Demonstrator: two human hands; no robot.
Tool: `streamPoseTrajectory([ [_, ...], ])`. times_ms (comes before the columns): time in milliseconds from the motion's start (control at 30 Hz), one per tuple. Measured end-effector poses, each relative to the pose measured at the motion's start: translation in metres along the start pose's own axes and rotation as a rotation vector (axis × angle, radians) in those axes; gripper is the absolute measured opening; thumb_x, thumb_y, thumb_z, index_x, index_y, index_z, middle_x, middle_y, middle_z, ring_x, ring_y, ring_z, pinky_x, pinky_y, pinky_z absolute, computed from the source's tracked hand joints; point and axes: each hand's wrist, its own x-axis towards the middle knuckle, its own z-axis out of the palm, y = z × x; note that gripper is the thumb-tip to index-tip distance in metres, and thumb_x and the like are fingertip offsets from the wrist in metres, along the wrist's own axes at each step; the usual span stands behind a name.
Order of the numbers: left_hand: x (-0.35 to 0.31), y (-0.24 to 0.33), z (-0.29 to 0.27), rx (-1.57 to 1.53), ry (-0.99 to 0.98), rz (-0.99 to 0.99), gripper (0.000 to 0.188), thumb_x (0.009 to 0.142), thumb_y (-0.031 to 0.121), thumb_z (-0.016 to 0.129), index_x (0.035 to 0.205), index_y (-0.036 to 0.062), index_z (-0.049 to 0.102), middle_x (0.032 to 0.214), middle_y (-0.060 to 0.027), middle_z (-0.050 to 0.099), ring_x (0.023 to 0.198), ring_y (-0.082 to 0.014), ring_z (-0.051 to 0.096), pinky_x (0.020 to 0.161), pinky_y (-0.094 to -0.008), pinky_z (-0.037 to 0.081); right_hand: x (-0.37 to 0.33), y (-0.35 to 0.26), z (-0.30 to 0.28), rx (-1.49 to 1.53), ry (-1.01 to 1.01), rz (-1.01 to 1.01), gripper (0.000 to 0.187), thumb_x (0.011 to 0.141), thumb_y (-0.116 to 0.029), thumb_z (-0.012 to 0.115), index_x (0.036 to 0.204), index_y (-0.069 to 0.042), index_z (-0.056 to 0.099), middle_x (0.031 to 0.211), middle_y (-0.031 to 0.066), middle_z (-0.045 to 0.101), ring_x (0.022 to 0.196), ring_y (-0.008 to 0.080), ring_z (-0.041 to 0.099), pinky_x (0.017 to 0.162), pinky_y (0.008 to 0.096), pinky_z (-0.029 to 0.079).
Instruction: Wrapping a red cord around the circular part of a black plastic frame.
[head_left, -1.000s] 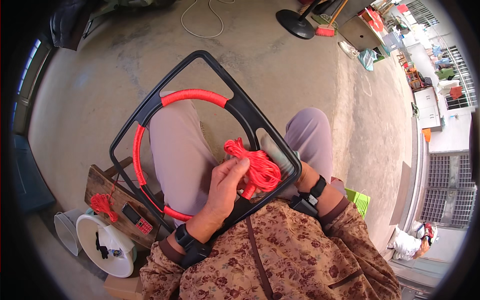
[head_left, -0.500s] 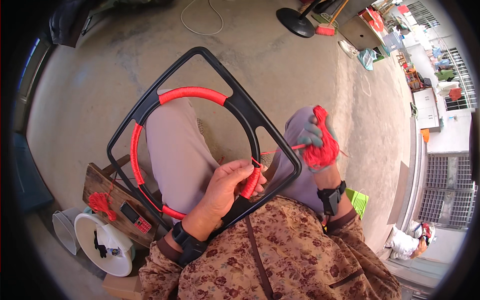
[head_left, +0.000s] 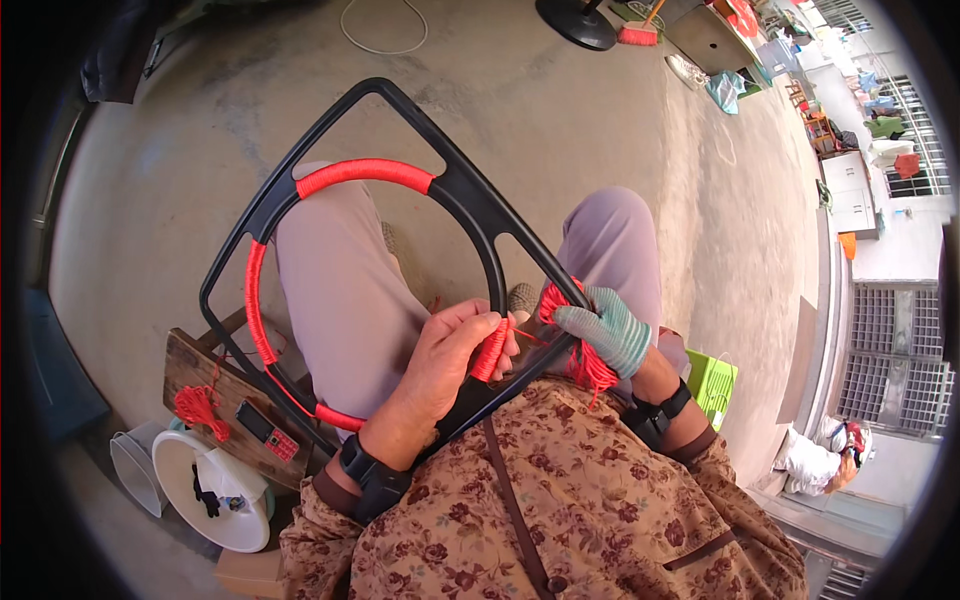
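A black rounded-square frame (head_left: 518,235) with a round inner ring lies tilted across my lap. Red cord is wound tightly round parts of the ring, with one red wrapping (head_left: 365,174) at the far side. My bare left hand (head_left: 450,350) pinches the ring at its near right part, where the short cord winding (head_left: 490,352) sits. In a grey-green glove, my right hand (head_left: 610,330) grips a bundle of red cord (head_left: 592,368) beside the frame's right edge. A strand runs from this bundle to the winding. The fingertips of my left hand behind the ring are partly hidden.
On a low wooden bench (head_left: 188,370) to the left lie another red cord bundle (head_left: 203,410) and a mobile phone (head_left: 267,430). A white basin (head_left: 180,465) stands below it. At the right is a green plastic basket (head_left: 712,388); a broom (head_left: 638,34) rests farther off.
My right hand has come down and left with the cord bundle, from above my right knee to the frame's edge. The left hand keeps its hold on the ring.
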Motion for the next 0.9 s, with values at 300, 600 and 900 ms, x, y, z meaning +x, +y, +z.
streamPoseTrajectory([
  [300, -0.01, -0.008, -0.006, 0.029, 0.04, -0.011, 0.02, 0.094, 0.02, 0.05, 0.093, 0.0008, 0.057, 0.075, -0.0083, 0.062, 0.059, -0.0132, 0.059, 0.054, -0.0247, 0.049, 0.001, 0.01, 0.004, 0.056, -0.035, -0.07, 0.025, 0.089, -0.023, 0.061, 0.101, -0.001, 0.059, 0.086, 0.0018, 0.061, 0.083, 0.0089, 0.056, 0.076, 0.0243, 0.046],
  [600, -0.013, -0.008, -0.008, 0.018, 0.117, 0.092, 0.016, 0.094, 0.017, 0.054, 0.088, 0.0022, 0.055, 0.079, -0.0153, 0.065, 0.061, -0.0181, 0.064, 0.054, -0.0286, 0.054, 0.006, 0.036, -0.025, 0.836, 0.129, -0.202, 0.047, 0.088, -0.032, 0.061, 0.12, 0.001, 0.048, 0.105, 0.0173, 0.06, 0.093, 0.0268, 0.061, 0.085, 0.0393, 0.051],
  [900, -0.014, -0.005, -0.002, 0.004, 0.068, 0.089, 0.015, 0.093, 0.015, 0.053, 0.085, 0.0023, 0.055, 0.078, -0.0157, 0.065, 0.058, -0.0179, 0.063, 0.052, -0.0279, 0.053, 0.022, 0.06, -0.09, 1.121, 0.178, -0.458, 0.035, 0.092, -0.033, 0.055, 0.112, -0.004, 0.053, 0.09, 0.0083, 0.061, 0.08, 0.0239, 0.059, 0.075, 0.043, 0.052],
])
